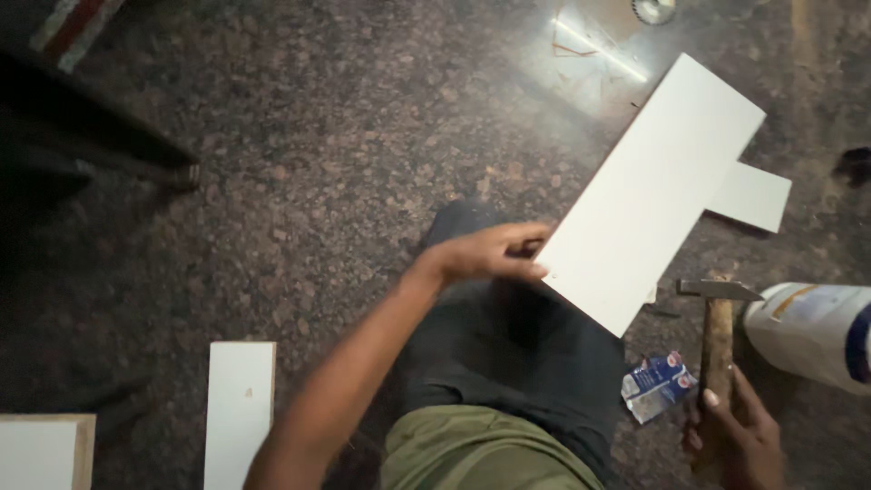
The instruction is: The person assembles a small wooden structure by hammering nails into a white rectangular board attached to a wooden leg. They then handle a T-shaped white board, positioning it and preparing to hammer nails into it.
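The left hand (490, 252) pinches the near corner of the white board (651, 191), fingers closed on its edge. The board's long axis runs up and to the right, away from those fingers. The right hand (737, 437) — fingers wrapped around the hammer (717, 340) handle — sits below the board, head pointing toward it.
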